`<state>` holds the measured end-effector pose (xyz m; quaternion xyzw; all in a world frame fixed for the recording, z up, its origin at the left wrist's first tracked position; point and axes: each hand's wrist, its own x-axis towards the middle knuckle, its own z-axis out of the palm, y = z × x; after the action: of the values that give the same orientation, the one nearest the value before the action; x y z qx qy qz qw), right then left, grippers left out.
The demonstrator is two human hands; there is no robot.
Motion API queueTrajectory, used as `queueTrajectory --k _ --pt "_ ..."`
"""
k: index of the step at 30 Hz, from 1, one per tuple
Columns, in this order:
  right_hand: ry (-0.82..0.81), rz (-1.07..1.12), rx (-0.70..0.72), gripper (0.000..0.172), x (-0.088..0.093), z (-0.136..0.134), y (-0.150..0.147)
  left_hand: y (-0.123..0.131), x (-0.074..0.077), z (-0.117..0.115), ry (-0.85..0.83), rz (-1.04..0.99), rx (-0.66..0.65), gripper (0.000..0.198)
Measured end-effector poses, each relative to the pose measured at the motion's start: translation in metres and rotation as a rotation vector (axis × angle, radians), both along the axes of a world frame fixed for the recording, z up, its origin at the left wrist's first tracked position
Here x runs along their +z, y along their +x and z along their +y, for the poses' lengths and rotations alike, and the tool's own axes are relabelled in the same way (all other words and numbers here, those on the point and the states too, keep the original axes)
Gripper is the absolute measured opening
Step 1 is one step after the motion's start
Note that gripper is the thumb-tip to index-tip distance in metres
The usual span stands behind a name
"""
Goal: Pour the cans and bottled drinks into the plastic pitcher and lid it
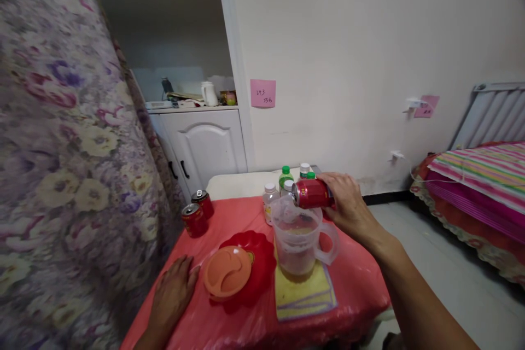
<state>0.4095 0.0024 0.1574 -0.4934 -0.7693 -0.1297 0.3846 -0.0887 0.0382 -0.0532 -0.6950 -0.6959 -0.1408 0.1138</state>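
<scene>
Taking twelve o'clock as straight away from you, your right hand [346,202] grips the red can [314,194] near its base end, fingers curled around it. The can lies nearly level over the clear jug [293,254], its long axis running from three o'clock to nine, with the lid end at nine, away from your palm. The jug's open mouth sits below the can, at about seven o'clock from it, and the handle [333,249] juts out toward three, under your right wrist. The jug stands on a yellow cloth [305,303].

Your left hand [174,287] is well apart from the can, at about eight o'clock from the jug. It rests on the red tablecloth [241,328], holding nothing, fingers extended and thumb spread toward the orange dish [227,273] just beside it, at two to three o'clock. That dish lies on a red scalloped tray [262,262], between your left hand and the jug. Two upright cans [194,221] stand at ten o'clock from the jug.

The can and jug partly hide the bottles [269,199] behind. You can't make out a stream at the can's lid, or how much the jug holds. Both forearms run out of view at the bottom.
</scene>
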Motion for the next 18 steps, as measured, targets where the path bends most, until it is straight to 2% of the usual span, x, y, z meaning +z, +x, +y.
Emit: queueTrajectory --k 18 --pt "0.013 -0.059 -0.029 0.06 -0.001 -0.0003 -0.0012 -0.0025 -0.0039 0.0005 0.004 0.016 0.0 0.061"
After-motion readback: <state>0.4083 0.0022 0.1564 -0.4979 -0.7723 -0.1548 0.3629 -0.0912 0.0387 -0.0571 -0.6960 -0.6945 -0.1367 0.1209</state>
